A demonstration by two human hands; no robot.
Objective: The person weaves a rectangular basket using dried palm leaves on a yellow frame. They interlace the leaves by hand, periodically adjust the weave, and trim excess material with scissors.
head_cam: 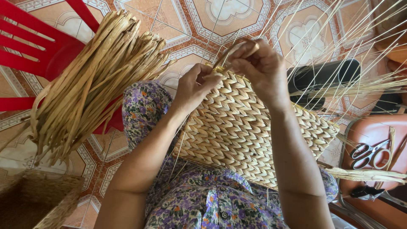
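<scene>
Left hand closed on woven basket rim, right hand pinching a straw strand above it, straw bundle on red chair, scissors at right.

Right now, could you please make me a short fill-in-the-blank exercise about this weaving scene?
1. Both hands, left hand and right hand, work at the top edge of a woven ____ panel.
2. The bundle of fibre strips lies on a ____ plastic chair.
3. On the brown seat lie ____.

Missing: straw; red; scissors
</scene>
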